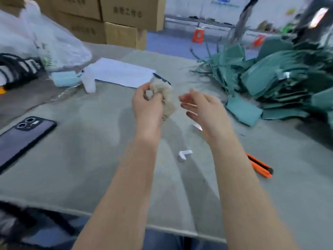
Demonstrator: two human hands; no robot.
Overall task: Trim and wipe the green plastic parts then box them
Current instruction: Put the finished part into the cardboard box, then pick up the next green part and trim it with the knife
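Well inside the table edge, left hand grips rag (right hand loose).

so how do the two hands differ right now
The left hand has its fingers curled round a crumpled beige cloth, while the right hand has loosely spread fingers and holds nothing I can make out. The left hand shows its back to the camera, and the right hand is turned palm inward towards the cloth. Both are bare and raised above the grey table, close together.
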